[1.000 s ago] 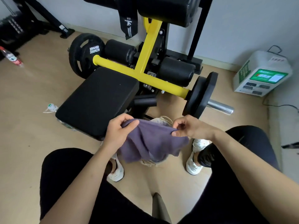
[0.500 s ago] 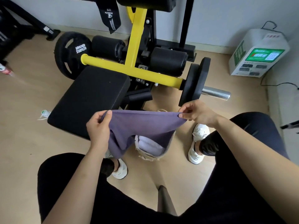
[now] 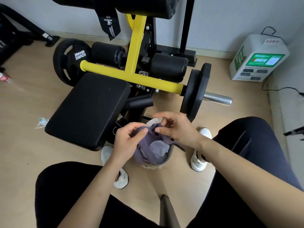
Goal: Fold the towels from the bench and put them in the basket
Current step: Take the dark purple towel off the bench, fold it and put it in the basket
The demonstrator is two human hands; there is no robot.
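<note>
Purple towel [image 3: 148, 142] is hanging bunched over the basket [image 3: 154, 165] on the floor between the person's feet, left hand [image 3: 127, 142] and right hand [image 3: 178, 127] fingers pinching its top edge together, so matching corners squarely before lowering should be keeping the fold neat.

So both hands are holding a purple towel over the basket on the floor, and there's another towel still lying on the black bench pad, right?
Not quite. The head view shows both the left hand and right hand holding the purple towel over the basket, but the black bench pad has no towel on it.
</note>
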